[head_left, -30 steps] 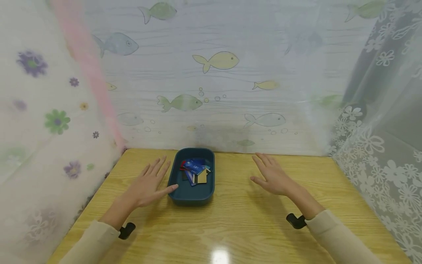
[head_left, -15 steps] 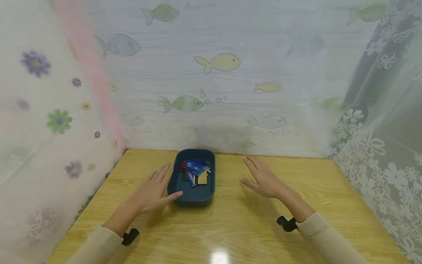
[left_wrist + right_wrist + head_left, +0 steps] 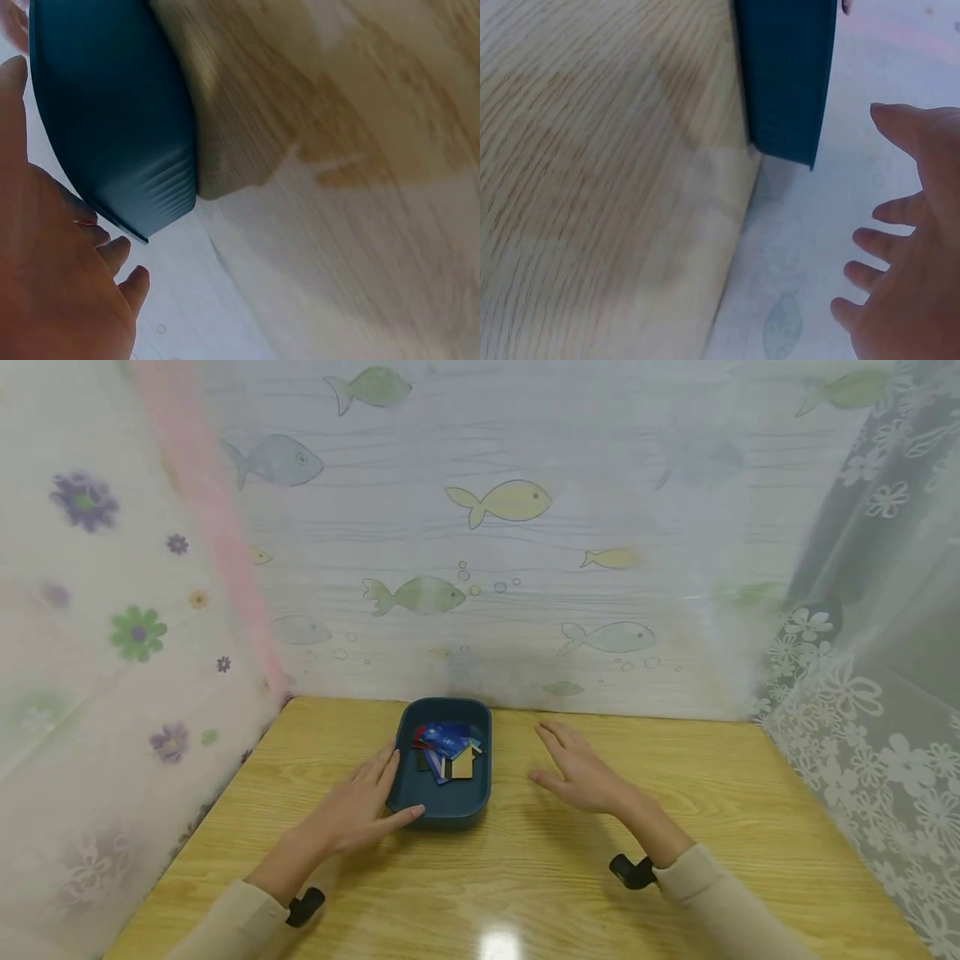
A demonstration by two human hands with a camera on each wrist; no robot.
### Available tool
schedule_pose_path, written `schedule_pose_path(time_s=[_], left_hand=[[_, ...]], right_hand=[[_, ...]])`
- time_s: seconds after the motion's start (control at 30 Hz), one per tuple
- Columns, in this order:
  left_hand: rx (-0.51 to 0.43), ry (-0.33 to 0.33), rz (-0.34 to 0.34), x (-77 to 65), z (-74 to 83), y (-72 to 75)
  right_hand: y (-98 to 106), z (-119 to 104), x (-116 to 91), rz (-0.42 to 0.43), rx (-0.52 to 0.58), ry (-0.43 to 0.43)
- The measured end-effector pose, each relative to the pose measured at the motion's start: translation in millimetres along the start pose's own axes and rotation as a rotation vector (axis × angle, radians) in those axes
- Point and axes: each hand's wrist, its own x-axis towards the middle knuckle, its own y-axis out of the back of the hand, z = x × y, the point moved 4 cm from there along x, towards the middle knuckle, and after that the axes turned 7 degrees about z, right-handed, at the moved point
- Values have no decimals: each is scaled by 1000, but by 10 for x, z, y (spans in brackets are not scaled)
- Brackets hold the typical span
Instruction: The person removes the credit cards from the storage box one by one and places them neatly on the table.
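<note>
A dark teal rectangular bin (image 3: pixel 442 803) stands on the wooden table near its back edge. Inside it lies a loose pile of plastic cards, with a blue card (image 3: pixel 444 741) on top and a gold card (image 3: pixel 462 763) beside it. My left hand (image 3: pixel 348 806) is at the bin's left side, fingers straight, fingertips right at the rim and thumb over the near left corner. To the right of the bin, my right hand (image 3: pixel 581 777) hovers above the table with straight, spread fingers, apart from the bin and holding nothing. The bin's ribbed outer wall (image 3: pixel 127 112) fills the left wrist view's upper left.
The table (image 3: pixel 525 877) has a wood-grain top. Behind it hangs a curtain (image 3: pixel 495 552) printed with fish. A flowered cloth (image 3: pixel 112 710) borders the left side, and a sheer lace curtain (image 3: pixel 847 735) the right.
My left hand has moved right, from beside the bin to its left rim. My right hand has come leftward, nearer to the bin. The bin and cards have stayed in place.
</note>
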Motion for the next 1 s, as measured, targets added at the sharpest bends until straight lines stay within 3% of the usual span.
schedule_pose_path(time_s=[0.4,1.0], left_hand=[[-22,34,-14,-27,19,-72],[-25,71,-30,-16,31,-65]], right_hand=[[-132,-67,85,-34,45,10],[-283,-223,295,-51,115,20]])
